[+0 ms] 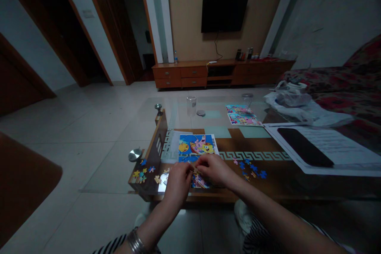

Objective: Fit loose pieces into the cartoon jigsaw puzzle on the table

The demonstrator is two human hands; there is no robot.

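My left hand and my right hand meet over a cartoon jigsaw puzzle near the front edge of the glass table. Both have thumb and fingers pinched together, the tips almost touching; whatever they hold is too small or hidden to make out. Part of the puzzle lies under the hands. Just beyond them is a printed cartoon picture sheet. Loose puzzle pieces are scattered left of my left hand, and several blue and pink pieces lie right of my right hand.
Farther back on the glass table stand a clear jar, its lid and another clear container. More cartoon sheets lie there. To the right are a black phone on papers and a plastic bag.
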